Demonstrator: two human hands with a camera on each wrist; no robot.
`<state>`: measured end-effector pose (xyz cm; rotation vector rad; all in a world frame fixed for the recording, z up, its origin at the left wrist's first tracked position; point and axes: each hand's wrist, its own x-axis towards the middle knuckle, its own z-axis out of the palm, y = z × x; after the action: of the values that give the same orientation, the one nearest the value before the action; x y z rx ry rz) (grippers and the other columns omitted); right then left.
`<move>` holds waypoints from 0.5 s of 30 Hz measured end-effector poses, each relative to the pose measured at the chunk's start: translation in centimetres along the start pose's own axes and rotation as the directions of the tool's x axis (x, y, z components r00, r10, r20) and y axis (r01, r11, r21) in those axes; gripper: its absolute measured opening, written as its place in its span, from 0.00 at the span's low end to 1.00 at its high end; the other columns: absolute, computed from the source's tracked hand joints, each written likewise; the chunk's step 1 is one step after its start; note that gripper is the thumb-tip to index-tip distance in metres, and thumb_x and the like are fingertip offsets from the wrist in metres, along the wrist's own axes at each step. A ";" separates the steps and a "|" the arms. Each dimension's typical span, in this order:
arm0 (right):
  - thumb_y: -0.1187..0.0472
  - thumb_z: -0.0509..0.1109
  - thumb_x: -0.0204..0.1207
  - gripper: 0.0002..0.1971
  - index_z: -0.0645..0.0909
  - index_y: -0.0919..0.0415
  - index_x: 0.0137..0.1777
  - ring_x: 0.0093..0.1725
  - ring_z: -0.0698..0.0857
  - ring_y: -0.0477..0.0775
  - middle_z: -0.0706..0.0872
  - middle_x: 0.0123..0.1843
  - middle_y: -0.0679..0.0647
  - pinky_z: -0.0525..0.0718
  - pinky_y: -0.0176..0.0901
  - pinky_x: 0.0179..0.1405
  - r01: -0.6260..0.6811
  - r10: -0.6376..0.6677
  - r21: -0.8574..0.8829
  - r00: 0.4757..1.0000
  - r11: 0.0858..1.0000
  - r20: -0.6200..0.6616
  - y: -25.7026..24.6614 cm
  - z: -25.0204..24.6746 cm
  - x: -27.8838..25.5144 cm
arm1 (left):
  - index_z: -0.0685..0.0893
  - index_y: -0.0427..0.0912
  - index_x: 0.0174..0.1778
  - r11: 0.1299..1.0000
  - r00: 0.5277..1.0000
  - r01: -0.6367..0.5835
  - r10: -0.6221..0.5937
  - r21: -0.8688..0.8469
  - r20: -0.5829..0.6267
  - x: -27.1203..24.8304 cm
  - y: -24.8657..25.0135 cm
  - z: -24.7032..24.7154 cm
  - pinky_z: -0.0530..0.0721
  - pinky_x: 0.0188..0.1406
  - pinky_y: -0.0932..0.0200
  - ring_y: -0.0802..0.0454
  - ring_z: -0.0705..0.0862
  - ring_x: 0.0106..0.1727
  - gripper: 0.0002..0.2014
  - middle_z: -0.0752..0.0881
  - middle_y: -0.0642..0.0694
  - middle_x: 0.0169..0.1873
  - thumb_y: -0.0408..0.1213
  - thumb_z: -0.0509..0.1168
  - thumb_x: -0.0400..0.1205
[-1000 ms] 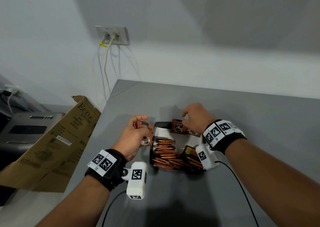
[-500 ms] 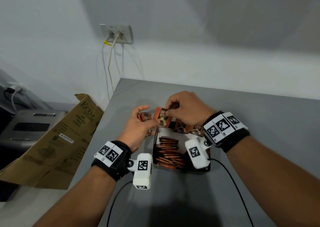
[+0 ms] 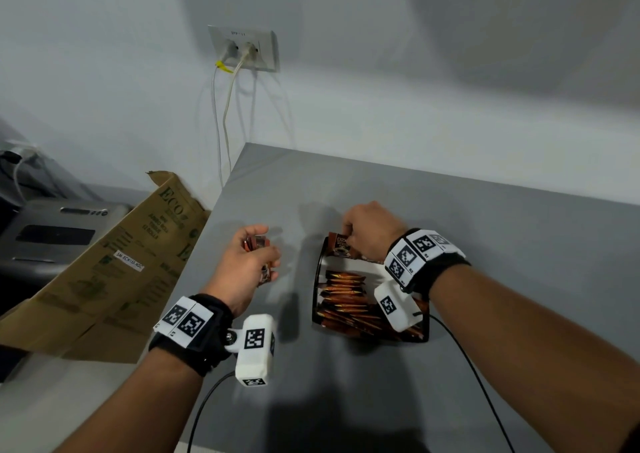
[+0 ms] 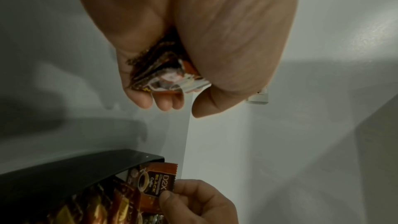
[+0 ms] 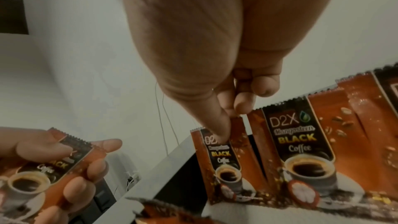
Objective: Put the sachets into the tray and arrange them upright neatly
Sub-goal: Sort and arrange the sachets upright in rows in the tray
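Head view: right hand (image 3: 372, 233) pinches a sachet (image 3: 343, 245) standing at the tray's (image 3: 317, 279) far-left corner; left hand (image 3: 247, 265) grips a spare stack (image 3: 256, 244) over the desk (image 3: 519, 245). Left wrist view: fingers (image 4: 165, 103) curled round that stack. Right wrist view: thumb and fingers (image 5: 241, 105) nip the sachet's top seal. These look light, floppy and slick, so I'd hold the crimped edge.

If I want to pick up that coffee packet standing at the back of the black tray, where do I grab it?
Pinch its zigzag top edge from above, thumb on the printed front and a finger behind. The coffee packet stands upright against the tray's far wall with other packets beside it, so probably only its top is free. The right hand pinches it there now.
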<state>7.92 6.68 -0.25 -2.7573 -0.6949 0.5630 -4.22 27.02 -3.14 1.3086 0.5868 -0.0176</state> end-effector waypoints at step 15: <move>0.67 0.71 0.79 0.07 0.90 0.58 0.50 0.47 0.90 0.59 0.91 0.48 0.58 0.90 0.54 0.52 -0.043 0.044 0.026 0.997 0.999 -0.067 0.4 0.7 0.3 | 0.80 0.44 0.60 0.999 0.998 0.044 -0.044 -0.019 0.036 0.1 0.0 0.9 0.84 0.39 0.50 0.46 0.83 0.42 0.19 0.84 0.38 0.46 0.19 0.62 0.79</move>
<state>8.01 6.58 -1.14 -2.7609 -0.6100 0.4810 -3.79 26.27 -3.10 1.2738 0.5843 -0.0708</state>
